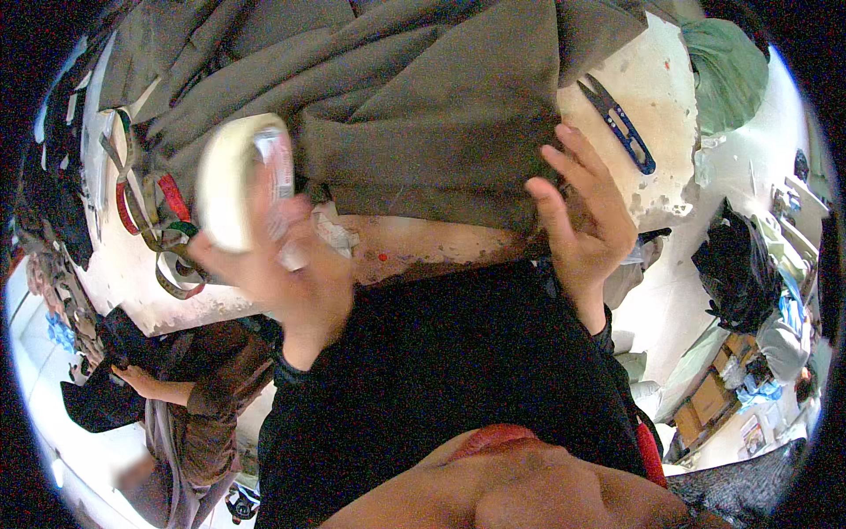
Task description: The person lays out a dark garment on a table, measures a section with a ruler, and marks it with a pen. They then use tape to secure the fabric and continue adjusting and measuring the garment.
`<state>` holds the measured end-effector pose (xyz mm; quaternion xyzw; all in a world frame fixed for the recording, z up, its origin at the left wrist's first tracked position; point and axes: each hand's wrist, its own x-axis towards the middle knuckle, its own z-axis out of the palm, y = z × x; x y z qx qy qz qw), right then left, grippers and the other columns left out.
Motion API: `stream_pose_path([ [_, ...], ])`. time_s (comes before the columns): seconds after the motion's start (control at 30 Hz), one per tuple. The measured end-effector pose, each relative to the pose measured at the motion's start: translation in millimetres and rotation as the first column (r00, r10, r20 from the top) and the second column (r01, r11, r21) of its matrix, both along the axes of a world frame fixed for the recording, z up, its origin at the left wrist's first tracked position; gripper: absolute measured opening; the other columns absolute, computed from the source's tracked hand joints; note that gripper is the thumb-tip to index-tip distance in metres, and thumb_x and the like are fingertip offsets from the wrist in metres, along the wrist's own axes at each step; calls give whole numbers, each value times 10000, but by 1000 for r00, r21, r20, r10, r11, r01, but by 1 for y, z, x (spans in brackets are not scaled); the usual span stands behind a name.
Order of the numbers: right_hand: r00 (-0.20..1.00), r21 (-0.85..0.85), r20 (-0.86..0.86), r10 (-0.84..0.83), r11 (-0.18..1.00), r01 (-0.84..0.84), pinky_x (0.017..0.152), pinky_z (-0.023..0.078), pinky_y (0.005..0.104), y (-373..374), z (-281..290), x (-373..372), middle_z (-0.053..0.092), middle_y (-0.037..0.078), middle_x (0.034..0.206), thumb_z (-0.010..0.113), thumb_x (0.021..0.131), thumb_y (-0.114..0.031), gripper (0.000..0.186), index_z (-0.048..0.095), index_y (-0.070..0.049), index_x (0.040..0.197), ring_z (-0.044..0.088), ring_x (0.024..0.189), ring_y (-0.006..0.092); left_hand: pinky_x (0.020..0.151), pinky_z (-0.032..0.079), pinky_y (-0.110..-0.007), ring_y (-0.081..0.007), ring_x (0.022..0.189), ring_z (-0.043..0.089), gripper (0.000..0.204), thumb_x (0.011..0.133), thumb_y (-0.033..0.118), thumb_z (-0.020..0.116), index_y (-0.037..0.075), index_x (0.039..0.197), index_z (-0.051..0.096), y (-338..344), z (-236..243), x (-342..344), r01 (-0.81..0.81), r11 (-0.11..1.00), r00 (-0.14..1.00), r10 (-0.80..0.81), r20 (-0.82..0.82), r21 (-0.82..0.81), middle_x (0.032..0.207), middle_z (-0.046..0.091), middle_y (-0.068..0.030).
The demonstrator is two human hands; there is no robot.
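My left hand [300,264], blurred by motion, holds up a cream roll of tape [220,194] with a printed label inside its ring. The roll is over the left part of a grey-brown cloth [423,132] that lies in folds across the table. My right hand [590,212] is raised at the cloth's right edge, fingers apart and nothing in them. Beyond it, blue-handled thread snips [627,137] lie on the bare tabletop, blades pointing up and left. A small crumpled white scrap [337,229] sits by the cloth's near edge, beside my left hand.
A looped tape measure [128,203] lies on the worn tabletop [163,304] at left. Green cloth [727,75] bulges past the table's right side. A black plastic bag [738,269] and cardboard boxes [705,397] stand at right. Another person [198,414] is at lower left.
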<state>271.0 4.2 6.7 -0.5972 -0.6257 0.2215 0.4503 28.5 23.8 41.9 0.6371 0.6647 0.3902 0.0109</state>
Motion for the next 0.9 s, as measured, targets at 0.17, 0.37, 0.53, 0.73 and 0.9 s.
stream_pose_path([
  [0.17, 980, 37, -146, -131, 990, 138, 912, 503, 347, -2, -2, 1, 695, 186, 1074, 633, 884, -7, 156, 697, 44, 1016, 664, 1025, 276, 606, 383, -271, -131, 596, 420, 500, 980, 226, 509, -122, 1339, 489, -8, 35, -51, -114, 988, 792, 26, 609, 106, 677, 488, -24],
  [0.37, 978, 60, -125, -169, 982, 178, 897, 497, 341, -4, 3, 0, 701, 191, 1041, 525, 943, -41, 198, 686, 61, 998, 660, 990, 272, 790, 487, -318, -215, 855, 633, 679, 958, 343, 587, -48, 1461, 353, -19, 28, -76, 696, 678, 588, -350, 729, -235, 1122, 649, -214],
  [0.53, 981, 238, 183, 58, 966, -101, 921, 490, 393, 12, 9, -18, 686, 143, 1123, 668, 895, -195, 250, 690, -31, 1083, 645, 1044, 290, 636, 480, -345, -274, 619, 601, 482, 1017, 270, 454, 84, 1459, 414, 14, 27, -30, 860, 305, 507, -427, 748, -409, 1056, 657, -226],
  [0.73, 845, -150, 519, 133, 987, -63, 1153, 215, 474, 29, 5, -26, 466, 134, 1461, 693, 819, -481, 829, 379, -77, 1471, 394, 1388, 278, 608, 492, -436, -387, 601, 630, 504, 960, 157, 492, 219, 1456, 429, 15, 16, 4, 481, 474, 877, -254, 408, -737, 674, 587, -243],
  [0.9, 805, -166, 566, 177, 981, -99, 1169, 171, 519, 25, 4, -14, 397, 77, 1521, 667, 787, -572, 966, 269, -78, 1516, 327, 1427, 283, 573, 499, -402, -270, 540, 574, 562, 992, 147, 474, 269, 1517, 315, -24, 17, 3, 374, 430, 927, -201, 317, -822, 639, 578, -189],
])
